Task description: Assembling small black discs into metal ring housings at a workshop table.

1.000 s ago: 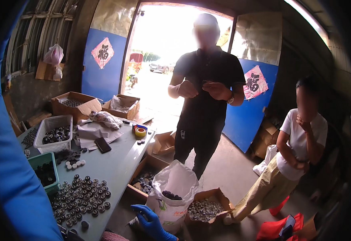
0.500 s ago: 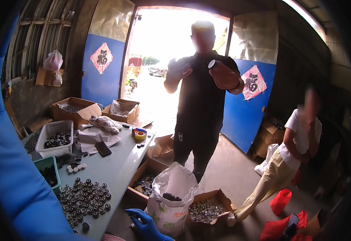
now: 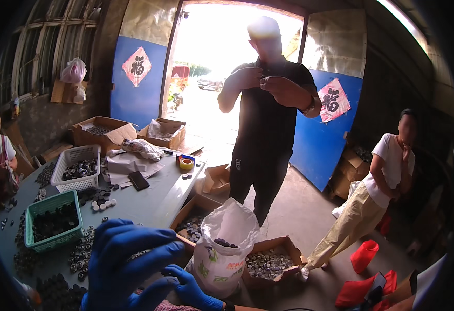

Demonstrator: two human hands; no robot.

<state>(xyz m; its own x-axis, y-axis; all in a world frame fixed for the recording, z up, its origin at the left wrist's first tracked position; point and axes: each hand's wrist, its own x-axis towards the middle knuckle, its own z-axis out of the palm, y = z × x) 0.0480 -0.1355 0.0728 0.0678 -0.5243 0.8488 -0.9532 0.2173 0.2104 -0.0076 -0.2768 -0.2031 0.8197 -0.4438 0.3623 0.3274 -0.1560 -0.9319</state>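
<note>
I log via feed: L hand (image 3: 128, 259) half-curled, thumb apart, nil seen in it; R hand (image 3: 193, 291) by white sack (image 3: 219, 267), grip can't tell; dark caps (image 3: 56, 220) already in green basket (image 3: 53, 248), near L; metal pcs (image 3: 83, 254) left loose beside.

Free to pass over the bare tabletop (image 3: 153, 203) between smartphone (image 3: 138, 180) and left gloved hand (image 3: 128, 262); hemmed in leftward by green plastic basket (image 3: 57, 242) and round metal parts (image 3: 83, 251), rightward by white sack (image 3: 217, 267) standing near right gloved hand (image 3: 193, 291).
</note>
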